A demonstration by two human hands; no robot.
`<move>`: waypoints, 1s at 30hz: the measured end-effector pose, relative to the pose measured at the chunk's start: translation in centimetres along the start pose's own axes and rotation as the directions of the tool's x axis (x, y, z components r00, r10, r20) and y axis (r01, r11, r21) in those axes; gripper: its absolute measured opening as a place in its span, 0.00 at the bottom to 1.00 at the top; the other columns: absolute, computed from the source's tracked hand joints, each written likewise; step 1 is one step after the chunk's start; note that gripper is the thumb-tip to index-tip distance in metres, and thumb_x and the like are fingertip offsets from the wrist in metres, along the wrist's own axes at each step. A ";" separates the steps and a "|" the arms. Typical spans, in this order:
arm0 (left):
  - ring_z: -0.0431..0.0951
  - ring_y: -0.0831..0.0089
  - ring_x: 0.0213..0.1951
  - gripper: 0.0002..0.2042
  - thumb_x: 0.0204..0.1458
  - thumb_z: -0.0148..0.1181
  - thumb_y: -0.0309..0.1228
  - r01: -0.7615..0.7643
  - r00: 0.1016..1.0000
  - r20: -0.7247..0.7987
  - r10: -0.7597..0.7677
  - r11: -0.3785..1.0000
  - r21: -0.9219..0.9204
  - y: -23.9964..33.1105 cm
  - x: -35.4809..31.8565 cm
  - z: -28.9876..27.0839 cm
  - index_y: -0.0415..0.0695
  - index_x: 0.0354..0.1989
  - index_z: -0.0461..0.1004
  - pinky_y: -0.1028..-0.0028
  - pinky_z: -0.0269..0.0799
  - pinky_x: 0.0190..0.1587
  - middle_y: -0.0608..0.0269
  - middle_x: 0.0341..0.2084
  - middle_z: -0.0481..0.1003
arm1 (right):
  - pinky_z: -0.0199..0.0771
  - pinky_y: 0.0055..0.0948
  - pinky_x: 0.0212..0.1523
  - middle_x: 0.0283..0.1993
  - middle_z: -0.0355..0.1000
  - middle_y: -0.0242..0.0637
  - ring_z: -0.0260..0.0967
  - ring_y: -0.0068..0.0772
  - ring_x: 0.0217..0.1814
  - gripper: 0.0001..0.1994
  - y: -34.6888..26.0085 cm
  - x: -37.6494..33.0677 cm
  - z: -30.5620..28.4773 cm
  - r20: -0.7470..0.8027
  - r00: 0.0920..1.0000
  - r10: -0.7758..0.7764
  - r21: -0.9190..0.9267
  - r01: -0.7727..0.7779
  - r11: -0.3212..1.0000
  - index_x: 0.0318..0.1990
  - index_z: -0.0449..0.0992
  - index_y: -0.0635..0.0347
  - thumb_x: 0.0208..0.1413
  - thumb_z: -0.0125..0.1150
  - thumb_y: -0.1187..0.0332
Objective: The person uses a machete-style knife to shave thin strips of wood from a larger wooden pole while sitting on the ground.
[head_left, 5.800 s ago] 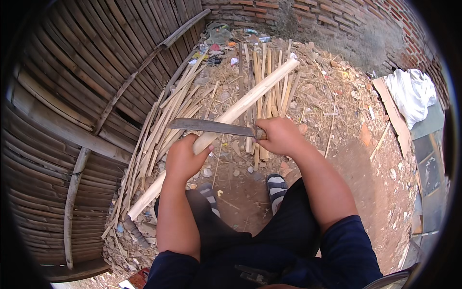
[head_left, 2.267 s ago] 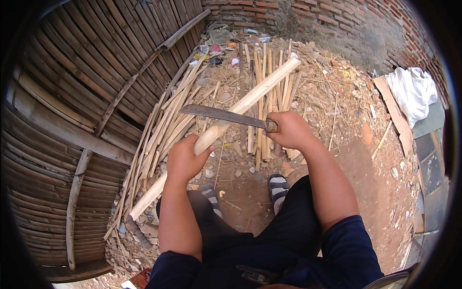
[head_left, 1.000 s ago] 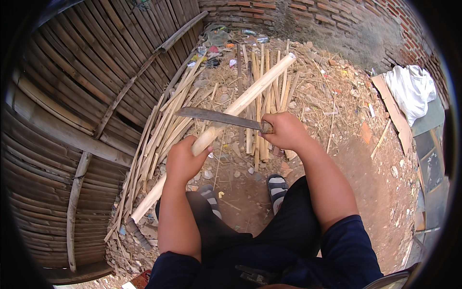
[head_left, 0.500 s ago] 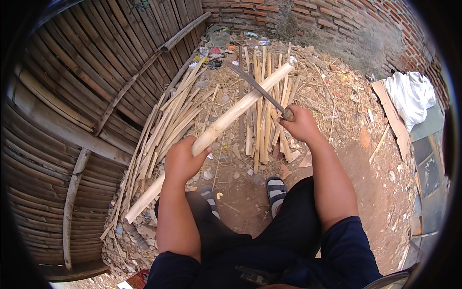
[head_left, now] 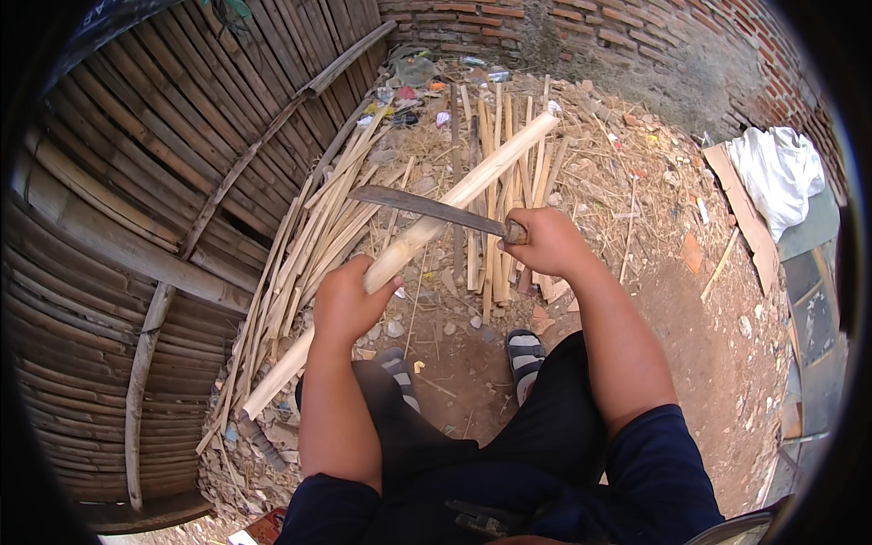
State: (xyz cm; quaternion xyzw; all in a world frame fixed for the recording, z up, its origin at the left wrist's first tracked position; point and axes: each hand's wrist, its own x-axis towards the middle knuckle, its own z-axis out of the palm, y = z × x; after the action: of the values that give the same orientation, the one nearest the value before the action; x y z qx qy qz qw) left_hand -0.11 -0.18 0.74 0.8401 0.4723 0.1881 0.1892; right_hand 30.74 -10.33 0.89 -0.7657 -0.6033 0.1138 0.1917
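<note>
Shifted back down the long pale wooden pole (head_left: 490, 171) at mid-frame, the dark metal machete (head_left: 454, 216) clenched in the right hand (head_left: 543, 243) seems mid-shaving, the next stroke needing the left hand (head_left: 348, 300), clasped round the pole, steady

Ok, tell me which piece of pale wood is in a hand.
The thick pale pole in the left hand, crossed in view by the machete; the other, thinner strips lie on the ground, unheld.

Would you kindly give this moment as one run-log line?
left hand: gripping pale pole | right hand: gripping machete by handle | blade: crosses pole, contact unclear | ground: wooden strips | beyond: brick wall
</note>
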 end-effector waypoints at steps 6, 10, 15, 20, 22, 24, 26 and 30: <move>0.83 0.50 0.33 0.20 0.50 0.74 0.47 0.015 1.000 -0.003 -0.015 0.999 -0.029 0.0 0.1 -0.1 0.43 0.42 0.83 0.57 0.77 0.38 0.48 0.27 0.81 | 0.77 0.49 0.43 0.34 0.79 0.53 0.78 0.59 0.40 0.17 4.0 -0.1 -1.3 -0.172 0.970 0.174 0.139 -0.151 0.979 0.41 0.81 0.61 0.52 0.74 0.57; 0.83 0.49 0.33 0.20 0.50 0.74 0.46 0.024 1.000 0.002 -0.024 0.999 -0.041 0.0 0.1 0.1 0.43 0.42 0.83 0.57 0.77 0.38 0.48 0.28 0.82 | 0.77 0.50 0.44 0.36 0.79 0.54 0.78 0.59 0.41 0.17 2.3 -0.3 -1.2 -0.102 0.986 0.130 0.108 -0.119 0.987 0.42 0.81 0.61 0.52 0.73 0.57; 0.83 0.48 0.34 0.20 0.50 0.74 0.47 0.006 1.000 -0.007 -0.007 0.999 -0.042 -0.1 0.2 0.6 0.42 0.41 0.82 0.56 0.77 0.38 0.47 0.28 0.82 | 0.76 0.49 0.38 0.30 0.78 0.50 0.77 0.58 0.37 0.16 -0.5 -0.6 0.6 -0.058 0.993 -0.104 -0.001 0.104 0.995 0.38 0.79 0.60 0.52 0.74 0.57; 0.83 0.48 0.34 0.20 0.49 0.74 0.47 -0.012 1.000 -0.005 0.012 0.999 -0.050 -0.2 0.1 0.3 0.41 0.39 0.82 0.56 0.77 0.38 0.47 0.28 0.82 | 0.77 0.51 0.41 0.33 0.78 0.50 0.78 0.58 0.40 0.16 -1.5 -0.7 1.1 0.026 0.986 -0.164 -0.032 0.165 0.986 0.41 0.80 0.58 0.51 0.74 0.59; 0.83 0.48 0.33 0.20 0.49 0.74 0.47 -0.016 1.000 -0.015 0.015 0.999 -0.044 0.1 0.0 0.0 0.41 0.39 0.82 0.56 0.77 0.38 0.47 0.28 0.81 | 0.78 0.51 0.45 0.36 0.79 0.51 0.78 0.58 0.45 0.16 -1.4 -0.7 0.0 0.064 0.991 -0.116 -0.024 0.118 0.993 0.44 0.80 0.58 0.51 0.72 0.60; 0.83 0.48 0.33 0.20 0.49 0.74 0.46 -0.025 0.999 -0.024 0.024 0.999 -0.032 0.0 0.0 -0.1 0.41 0.39 0.82 0.56 0.77 0.38 0.48 0.27 0.81 | 0.78 0.51 0.44 0.36 0.79 0.52 0.78 0.58 0.44 0.16 0.1 -0.4 -0.6 -0.001 1.000 -0.006 0.001 0.006 1.000 0.43 0.80 0.59 0.52 0.72 0.59; 0.83 0.48 0.33 0.20 0.50 0.74 0.46 -0.036 0.999 -0.034 0.036 0.999 -0.018 -0.4 0.1 0.0 0.42 0.39 0.82 0.57 0.77 0.38 0.48 0.26 0.81 | 0.77 0.50 0.43 0.35 0.79 0.53 0.78 0.59 0.42 0.16 1.8 -0.2 -1.3 -0.076 0.994 0.080 0.039 -0.077 0.996 0.41 0.80 0.60 0.52 0.73 0.59; 0.83 0.49 0.32 0.20 0.50 0.74 0.46 0.005 1.000 -0.013 -0.006 0.999 -0.044 -0.1 0.1 -0.2 0.42 0.40 0.82 0.57 0.77 0.37 0.49 0.26 0.81 | 0.76 0.49 0.42 0.35 0.79 0.54 0.78 0.60 0.40 0.16 3.3 -0.5 -1.8 -0.175 0.974 0.142 0.127 -0.121 0.984 0.39 0.80 0.62 0.53 0.73 0.59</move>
State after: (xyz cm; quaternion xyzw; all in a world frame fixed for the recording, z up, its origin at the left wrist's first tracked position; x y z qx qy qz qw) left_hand -0.25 0.02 0.90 0.8332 0.4715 0.2037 0.2050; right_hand 34.27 -11.72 1.11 -0.7990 -0.5233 0.0901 0.2823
